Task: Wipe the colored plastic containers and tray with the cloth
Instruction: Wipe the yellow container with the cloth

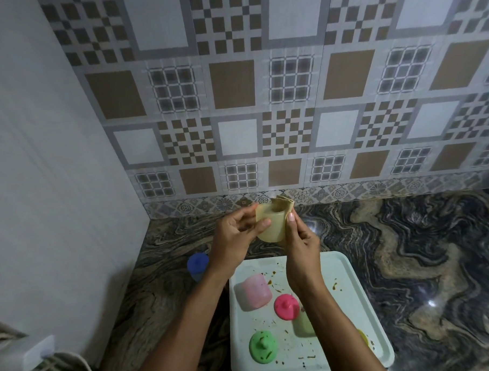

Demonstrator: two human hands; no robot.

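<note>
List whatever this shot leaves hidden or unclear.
Head view only.
Mostly behind the right forearm: the pale green container.
Only a sliver past that forearm: the yellow lid.
Blurred, partly behind the left wrist: the blue container.
Inside blocked by the cloth, left hand and right hand: the yellow container.

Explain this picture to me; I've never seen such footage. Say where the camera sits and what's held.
No machine here: a person wears one camera on the head, looking down at their hands. The left hand holds a yellow container; the right hand pinches a cloth tucked into it. Below, a stained white tray on the counter carries a pink container, a pink lid and a green lid. A blue container stands left of the tray.
</note>
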